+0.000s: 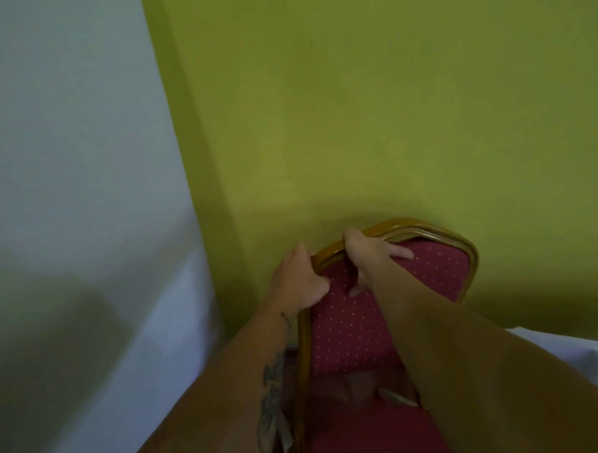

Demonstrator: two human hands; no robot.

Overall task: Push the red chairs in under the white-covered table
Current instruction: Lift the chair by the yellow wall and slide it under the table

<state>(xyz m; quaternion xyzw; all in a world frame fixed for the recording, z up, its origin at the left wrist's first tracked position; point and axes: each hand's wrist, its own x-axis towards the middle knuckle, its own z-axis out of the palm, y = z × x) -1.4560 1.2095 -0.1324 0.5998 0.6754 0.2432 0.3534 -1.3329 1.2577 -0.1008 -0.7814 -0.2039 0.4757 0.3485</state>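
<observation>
A red chair (429, 272) with pale dots and a gold frame stands with its backrest close to the green wall. Its seat (368, 432) lies at the bottom of the view, between my forearms. My left hand (298, 283) is closed around the frame at the backrest's upper left corner. My right hand (369, 257) grips the top rail just right of it, fingers spread over the red padding. A second gold rim shows right behind the top rail. White cloth (590, 349) that may be the covered table shows at the lower right, mostly hidden by my right arm.
A green wall (388, 102) fills the view ahead, right behind the chair. A pale wall (64, 134) stands at the left, meeting it at a corner. A white surface (152, 352), cloth or wall, slopes down at the lower left beside the chair.
</observation>
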